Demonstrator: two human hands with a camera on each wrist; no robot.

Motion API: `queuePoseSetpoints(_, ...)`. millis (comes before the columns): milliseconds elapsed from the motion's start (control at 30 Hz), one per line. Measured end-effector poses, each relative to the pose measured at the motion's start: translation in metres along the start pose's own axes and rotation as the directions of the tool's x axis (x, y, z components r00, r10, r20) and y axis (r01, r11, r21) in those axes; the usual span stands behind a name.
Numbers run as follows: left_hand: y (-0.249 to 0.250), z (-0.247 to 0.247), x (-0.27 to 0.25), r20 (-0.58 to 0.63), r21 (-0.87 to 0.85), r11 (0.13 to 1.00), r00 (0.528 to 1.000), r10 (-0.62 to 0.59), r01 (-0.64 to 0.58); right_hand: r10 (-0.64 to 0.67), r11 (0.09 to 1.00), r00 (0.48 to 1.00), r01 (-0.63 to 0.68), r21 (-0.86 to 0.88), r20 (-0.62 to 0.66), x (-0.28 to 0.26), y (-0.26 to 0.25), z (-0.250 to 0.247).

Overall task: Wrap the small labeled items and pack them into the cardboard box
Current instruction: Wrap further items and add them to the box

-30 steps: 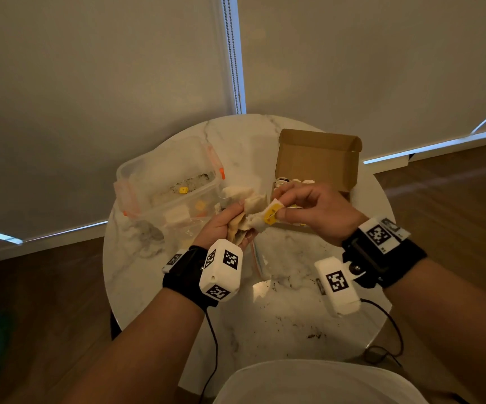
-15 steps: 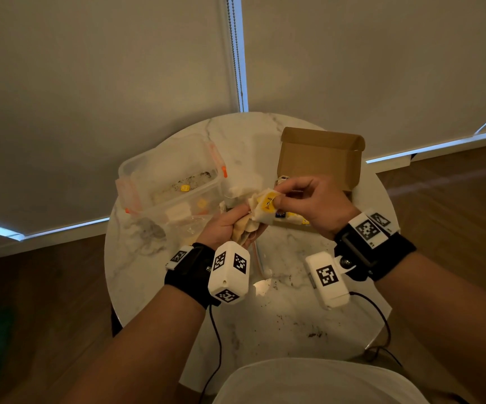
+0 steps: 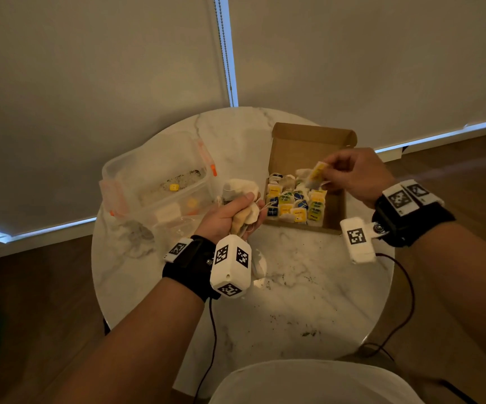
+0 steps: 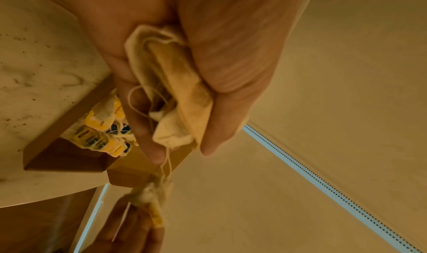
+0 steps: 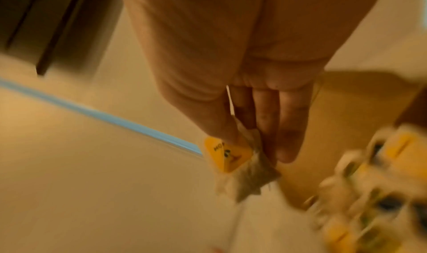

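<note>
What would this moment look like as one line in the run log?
right hand: pinches yellow-labeled item above cardboard box | left hand: grips tea bags | box: open, partly filled

A round white marble worktop [image 3: 294,287] with grey veining is standing on a dark wooden floor [image 3: 31,301], dark specks and crumbs lying scattered over its near half. Behind it, two pale roller blinds [image 3: 90,97] are hanging almost to the floor, a beaded chain [image 3: 223,48] dangling in the gap between them. Cool bluish daylight is leaking through that gap and along the blinds' lower edges [image 3: 440,132], while the room itself is sitting in dim, warm light. A white baseboard [image 3: 46,243] is running along the foot of the wall.
</note>
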State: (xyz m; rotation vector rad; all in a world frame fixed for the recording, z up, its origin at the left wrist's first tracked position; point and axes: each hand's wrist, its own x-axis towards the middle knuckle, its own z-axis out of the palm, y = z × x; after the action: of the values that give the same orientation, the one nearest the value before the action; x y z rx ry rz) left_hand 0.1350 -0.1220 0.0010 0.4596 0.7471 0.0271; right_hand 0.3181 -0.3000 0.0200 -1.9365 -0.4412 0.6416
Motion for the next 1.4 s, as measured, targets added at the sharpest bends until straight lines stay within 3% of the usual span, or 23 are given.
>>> queuePoseSetpoints(33,0.000,0.001,0.001,0.003,-0.001,1.000,1.000,-0.007,0.007,-0.004,0.987,0.999,-0.001,-0.160,-0.034,0.008,0.011,-0.005)
queuePoseSetpoints(100,0.000,0.004,0.004,0.008,0.016,1.000,1.000,-0.016,0.016,0.004,0.872,0.997,-0.039,-0.488,-0.072,0.023,0.037,-0.014)
queuePoseSetpoints(167,0.000,0.007,0.007,0.015,0.034,0.999,1.000,-0.023,0.022,0.036,0.743,0.995,-0.091,-0.663,-0.097,0.036,0.063,-0.016)
queuePoseSetpoints(333,0.001,0.005,0.019,0.021,0.062,0.997,0.998,-0.053,0.052,0.169,0.576,0.983,-0.159,-0.802,-0.074,0.050,0.095,-0.005)
queuePoseSetpoints(433,0.002,0.002,0.023,0.019,0.091,0.994,0.998,-0.063,0.061,0.244,0.526,0.967,-0.198,-0.827,-0.076,0.055,0.103,0.003)
queuePoseSetpoints(667,-0.001,0.004,0.028,-0.002,0.069,0.997,1.000,-0.030,0.030,0.142,0.587,0.972,-0.235,-0.775,-0.187,0.064,0.109,0.014)
queuePoseSetpoints(900,-0.003,-0.001,0.034,-0.005,0.108,0.994,1.000,-0.007,0.007,0.167,0.598,0.951,-0.308,-0.740,-0.261,0.067,0.115,0.014)
queuePoseSetpoints(1033,-0.004,-0.003,0.036,-0.015,0.128,0.992,1.000,0.015,-0.013,0.194,0.577,0.954,-0.300,-0.760,-0.230,0.067,0.117,0.011)
queuePoseSetpoints(1167,-0.005,-0.003,0.033,-0.027,0.113,0.994,1.000,0.013,-0.010,0.188,0.642,0.961,-0.277,-0.715,-0.204,0.058,0.110,0.008)
queuePoseSetpoints(1267,-0.005,-0.003,0.028,-0.050,0.081,0.997,0.999,-0.011,0.015,0.042,0.736,0.988,-0.129,-0.665,-0.146,0.041,0.093,0.014)
queuePoseSetpoints(1333,-0.004,-0.002,0.023,-0.076,0.038,0.999,0.997,-0.017,0.020,-0.101,0.805,0.994,0.059,-0.591,-0.039,0.026,0.070,0.024)
queuePoseSetpoints(1400,-0.003,0.000,0.018,-0.104,-0.011,1.000,0.995,-0.001,0.000,-0.251,0.842,0.965,0.259,-0.474,0.080,0.006,0.035,0.038)
